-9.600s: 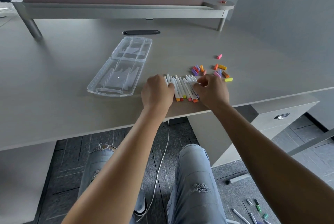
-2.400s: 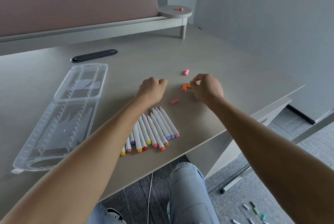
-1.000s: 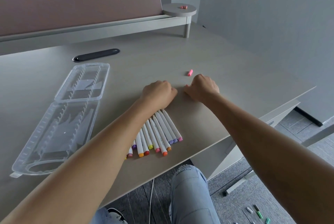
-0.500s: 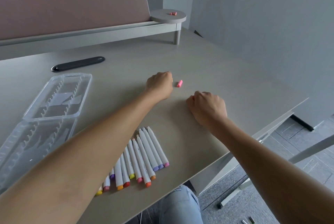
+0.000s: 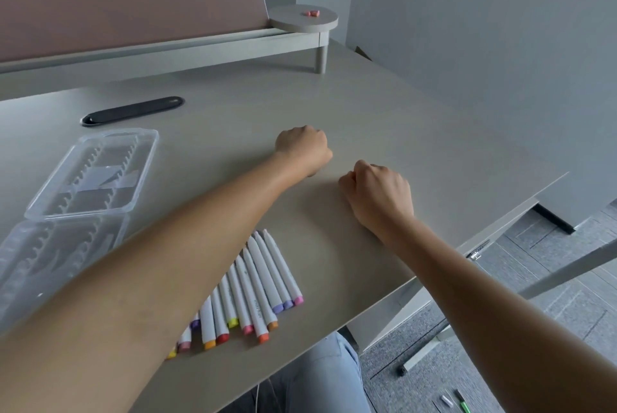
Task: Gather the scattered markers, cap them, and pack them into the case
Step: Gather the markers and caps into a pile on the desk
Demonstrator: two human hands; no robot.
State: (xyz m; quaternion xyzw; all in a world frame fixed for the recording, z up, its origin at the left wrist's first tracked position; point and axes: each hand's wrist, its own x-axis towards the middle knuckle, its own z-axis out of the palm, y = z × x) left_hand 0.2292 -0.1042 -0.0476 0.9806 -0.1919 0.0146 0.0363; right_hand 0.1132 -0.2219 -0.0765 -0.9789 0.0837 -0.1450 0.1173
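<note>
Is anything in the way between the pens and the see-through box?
Only the person's left forearm, which lies across the desk between the markers and the open clear case. No other object shows in that gap.

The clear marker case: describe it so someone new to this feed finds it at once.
Start at the black oval cable slot set into the desk on the left. Just nearer the person lies the clear marker case, hinged open flat and empty. Unlike the white markers beside it, it is see-through, with rows of toothed ridges inside.
</note>
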